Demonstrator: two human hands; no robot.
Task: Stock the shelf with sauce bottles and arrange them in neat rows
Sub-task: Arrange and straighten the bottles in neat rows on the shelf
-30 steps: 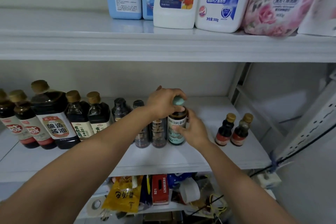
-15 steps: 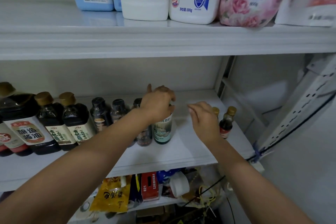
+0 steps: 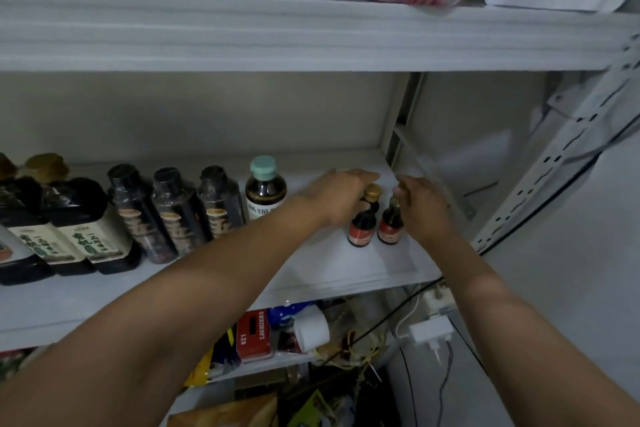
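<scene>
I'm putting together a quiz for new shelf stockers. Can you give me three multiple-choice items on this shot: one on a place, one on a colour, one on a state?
1. Where do the two small red-labelled bottles stand?
A. top shelf
B. right end of the middle shelf
C. bottom shelf

2. What colour is the cap on the bottle just right of the three black-capped bottles?
A. red
B. gold
C. mint green

3. How is the mint-capped bottle?
A. lying on its side
B. upright, no hand on it
C. lifted off the shelf

Answers:
1 B: they stand near the right end, between the left hand and the right hand.
2 C: its cap is pale mint.
3 B: it stands upright, and both hands are further right.
</scene>
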